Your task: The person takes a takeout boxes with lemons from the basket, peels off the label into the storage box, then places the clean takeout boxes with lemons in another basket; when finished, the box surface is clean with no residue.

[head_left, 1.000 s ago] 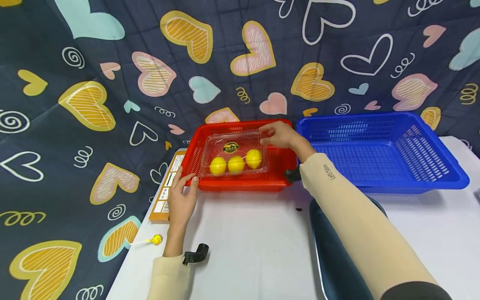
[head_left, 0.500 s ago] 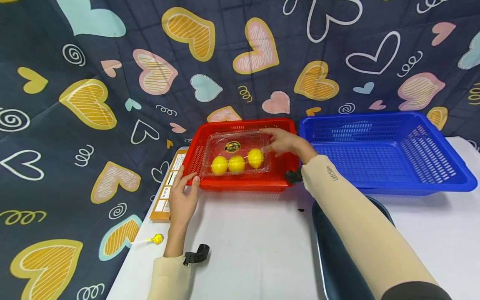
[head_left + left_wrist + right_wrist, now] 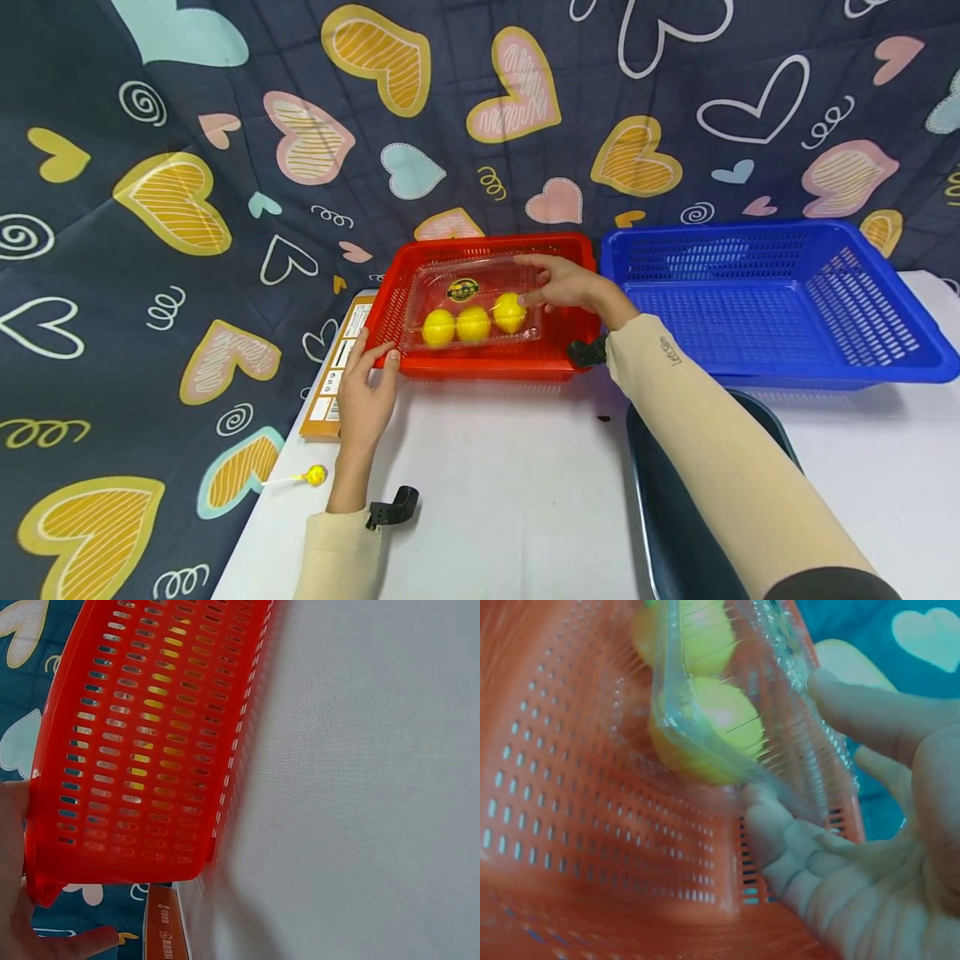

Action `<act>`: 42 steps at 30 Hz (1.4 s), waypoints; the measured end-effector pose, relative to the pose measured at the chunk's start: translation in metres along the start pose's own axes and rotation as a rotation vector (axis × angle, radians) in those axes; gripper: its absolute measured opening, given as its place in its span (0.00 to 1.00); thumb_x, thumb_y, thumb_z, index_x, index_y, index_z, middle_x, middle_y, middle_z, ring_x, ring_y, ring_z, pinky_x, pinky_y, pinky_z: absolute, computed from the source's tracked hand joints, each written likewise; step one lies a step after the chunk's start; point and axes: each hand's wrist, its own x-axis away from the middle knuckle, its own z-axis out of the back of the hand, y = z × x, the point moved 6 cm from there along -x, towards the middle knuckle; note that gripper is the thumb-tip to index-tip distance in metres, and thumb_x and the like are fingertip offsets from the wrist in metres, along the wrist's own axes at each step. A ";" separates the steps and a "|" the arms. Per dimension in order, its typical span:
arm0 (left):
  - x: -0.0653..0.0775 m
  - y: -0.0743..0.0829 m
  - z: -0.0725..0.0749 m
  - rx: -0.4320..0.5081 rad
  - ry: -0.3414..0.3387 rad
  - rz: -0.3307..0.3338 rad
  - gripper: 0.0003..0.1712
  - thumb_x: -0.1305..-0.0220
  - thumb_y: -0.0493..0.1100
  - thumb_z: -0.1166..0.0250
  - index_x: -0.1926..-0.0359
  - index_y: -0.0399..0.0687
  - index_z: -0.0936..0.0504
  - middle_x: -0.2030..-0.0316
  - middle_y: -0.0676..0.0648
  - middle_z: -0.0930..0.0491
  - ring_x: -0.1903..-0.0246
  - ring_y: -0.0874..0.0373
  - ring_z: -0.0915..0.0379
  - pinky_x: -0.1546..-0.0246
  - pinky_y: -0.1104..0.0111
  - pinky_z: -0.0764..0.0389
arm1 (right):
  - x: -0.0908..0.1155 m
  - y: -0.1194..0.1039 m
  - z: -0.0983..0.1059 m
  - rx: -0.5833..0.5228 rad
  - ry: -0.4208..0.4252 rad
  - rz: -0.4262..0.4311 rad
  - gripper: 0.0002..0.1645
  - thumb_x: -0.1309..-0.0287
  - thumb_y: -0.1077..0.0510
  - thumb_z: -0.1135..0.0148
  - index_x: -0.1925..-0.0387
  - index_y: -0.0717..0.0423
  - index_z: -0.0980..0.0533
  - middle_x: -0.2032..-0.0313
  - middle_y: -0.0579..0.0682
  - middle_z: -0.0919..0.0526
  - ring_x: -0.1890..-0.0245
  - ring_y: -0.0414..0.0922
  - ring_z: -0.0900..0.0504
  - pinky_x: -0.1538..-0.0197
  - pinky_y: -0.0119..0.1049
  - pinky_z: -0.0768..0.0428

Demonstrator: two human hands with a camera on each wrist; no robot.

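A clear plastic clamshell box (image 3: 480,271) with a dark round label lies tilted in the red basket (image 3: 450,367). Three yellow, lemon-like balls (image 3: 472,325) sit in a row along its front side. My right hand (image 3: 573,287) reaches over the box's right end, index finger and thumb spread on the lid. The right wrist view shows its fingertips right at the box corner, beside one yellow ball (image 3: 712,724). My left hand (image 3: 367,396) rests at the basket's front left corner, fingers spread and touching the rim, seen also against the basket side (image 3: 142,750).
A blue basket (image 3: 720,325) stands right of the red one. A dark tray (image 3: 675,500) lies under my right forearm. An orange and white carton (image 3: 330,392) is at the left edge, with a yellow lollipop (image 3: 317,475) nearer me. A patterned cloth hangs behind.
My right hand has shifted from the box's right edge onto its lid, thumb lower by the right-hand ball. My left hand stays at the basket corner. The head view has tilted slightly.
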 end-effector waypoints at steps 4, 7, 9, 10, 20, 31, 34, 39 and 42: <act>-0.001 -0.001 -0.001 0.002 -0.004 -0.014 0.18 0.27 0.49 0.38 0.44 0.47 0.14 0.24 0.50 0.35 0.23 0.49 0.42 0.26 0.46 0.34 | 0.002 -0.003 0.000 -0.034 0.011 0.039 0.44 0.38 0.58 0.32 0.23 0.43 0.39 0.26 0.55 0.40 0.33 0.57 0.37 0.44 0.51 0.18; -0.001 -0.001 -0.001 0.004 -0.001 -0.021 0.18 0.28 0.49 0.38 0.44 0.47 0.14 0.24 0.50 0.35 0.23 0.48 0.42 0.27 0.46 0.34 | 0.002 -0.003 0.000 -0.056 0.008 0.050 0.44 0.39 0.59 0.32 0.24 0.43 0.38 0.27 0.56 0.40 0.31 0.58 0.40 0.44 0.55 0.18; -0.001 -0.001 -0.002 0.002 0.002 -0.020 0.18 0.28 0.49 0.38 0.44 0.47 0.14 0.24 0.50 0.35 0.24 0.49 0.42 0.27 0.46 0.33 | 0.002 -0.002 0.000 -0.054 0.006 0.057 0.43 0.39 0.59 0.32 0.25 0.44 0.38 0.28 0.58 0.40 0.32 0.58 0.40 0.45 0.55 0.18; -0.001 -0.001 -0.002 -0.001 0.003 -0.019 0.18 0.28 0.50 0.37 0.44 0.48 0.14 0.24 0.50 0.35 0.24 0.49 0.42 0.27 0.47 0.33 | 0.002 -0.002 0.000 -0.053 0.006 0.063 0.43 0.40 0.60 0.33 0.25 0.44 0.38 0.28 0.58 0.40 0.32 0.57 0.40 0.45 0.56 0.18; 0.000 -0.003 -0.001 -0.009 0.009 -0.017 0.18 0.28 0.49 0.37 0.44 0.47 0.14 0.25 0.51 0.34 0.24 0.50 0.41 0.26 0.46 0.34 | 0.002 -0.003 0.002 -0.050 0.117 0.131 0.29 0.37 0.51 0.31 0.39 0.51 0.31 0.37 0.58 0.36 0.54 0.52 0.27 0.58 0.41 0.16; 0.000 -0.002 -0.002 -0.015 0.000 -0.004 0.19 0.28 0.51 0.37 0.44 0.48 0.14 0.24 0.51 0.35 0.24 0.49 0.41 0.28 0.45 0.33 | 0.000 0.000 0.006 -0.044 0.143 0.135 0.34 0.38 0.56 0.30 0.32 0.46 0.29 0.36 0.56 0.31 0.46 0.53 0.29 0.56 0.39 0.15; 0.000 -0.003 -0.002 -0.013 -0.001 0.006 0.19 0.28 0.51 0.37 0.43 0.48 0.15 0.24 0.51 0.35 0.24 0.49 0.41 0.28 0.45 0.31 | 0.000 -0.001 0.006 -0.046 0.133 0.127 0.36 0.39 0.57 0.30 0.30 0.44 0.30 0.42 0.57 0.27 0.52 0.54 0.25 0.56 0.40 0.14; -0.001 -0.003 -0.002 -0.009 -0.003 0.006 0.19 0.28 0.51 0.38 0.43 0.48 0.15 0.24 0.51 0.35 0.24 0.48 0.42 0.27 0.46 0.33 | 0.001 -0.005 0.007 -0.030 0.116 0.122 0.38 0.38 0.57 0.30 0.28 0.45 0.31 0.52 0.60 0.26 0.72 0.53 0.20 0.61 0.43 0.13; -0.001 -0.003 -0.002 -0.009 -0.006 0.012 0.19 0.28 0.51 0.38 0.43 0.49 0.15 0.24 0.52 0.35 0.24 0.49 0.42 0.27 0.46 0.33 | 0.003 -0.008 0.007 -0.004 0.105 0.129 0.38 0.36 0.56 0.32 0.27 0.46 0.33 0.47 0.60 0.25 0.74 0.48 0.19 0.63 0.39 0.12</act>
